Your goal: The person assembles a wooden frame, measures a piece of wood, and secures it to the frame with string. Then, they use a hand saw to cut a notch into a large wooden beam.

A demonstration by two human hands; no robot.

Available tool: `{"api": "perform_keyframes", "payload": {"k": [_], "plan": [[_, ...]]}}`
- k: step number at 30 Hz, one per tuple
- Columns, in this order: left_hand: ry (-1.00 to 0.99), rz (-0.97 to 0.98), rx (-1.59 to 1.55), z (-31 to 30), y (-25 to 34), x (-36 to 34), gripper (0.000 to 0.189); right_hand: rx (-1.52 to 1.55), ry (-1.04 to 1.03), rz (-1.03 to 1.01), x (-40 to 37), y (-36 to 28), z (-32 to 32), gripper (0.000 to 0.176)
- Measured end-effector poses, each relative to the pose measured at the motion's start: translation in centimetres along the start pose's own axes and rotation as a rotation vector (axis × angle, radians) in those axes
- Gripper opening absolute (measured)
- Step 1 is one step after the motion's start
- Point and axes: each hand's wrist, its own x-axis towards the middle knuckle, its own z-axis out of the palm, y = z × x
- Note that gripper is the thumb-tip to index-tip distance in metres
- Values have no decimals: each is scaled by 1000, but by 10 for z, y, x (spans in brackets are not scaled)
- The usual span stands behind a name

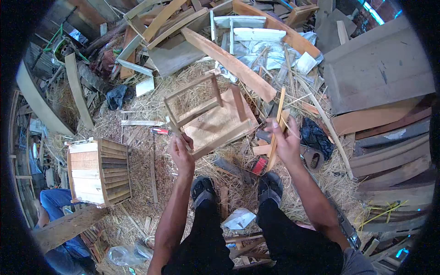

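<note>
A small wooden stool frame (pixel 213 121) lies tilted on the shavings in front of me, its legs and rails showing above a flat panel. My left hand (pixel 182 153) is closed around the near left end of this frame. On the right, my right hand (pixel 286 140) grips a thin wooden strip (pixel 274 153) that stands nearly upright, and a curled sliver shows by the fingers. Below the strip is a red object (pixel 260 165), whose kind I cannot make out. A red-handled tool (pixel 160 131) lies left of the frame, its tip hidden.
A slatted wooden box (pixel 98 172) stands at left, near another person's blue-jeaned leg (pixel 52 204). A long plank (pixel 229 62) slants behind the frame. Stacked boards (pixel 394 160) line the right side. A black plastic bag (pixel 316 137) lies beyond my right hand.
</note>
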Motion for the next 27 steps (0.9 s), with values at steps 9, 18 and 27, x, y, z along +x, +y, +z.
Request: {"api": "perform_keyframes", "payload": {"k": [9,18,27], "plan": [[-131,-12,20,-2,-33,-9,41,-519,-168,-446,-21,-19,26,41],[-80,-131,-103,0,3,15,44,-519,-382,-356,-14,-12,25,47],[-129,-248,-205,-2,19,17,41,-544,-425,-400,-23,-35,52,48]]}}
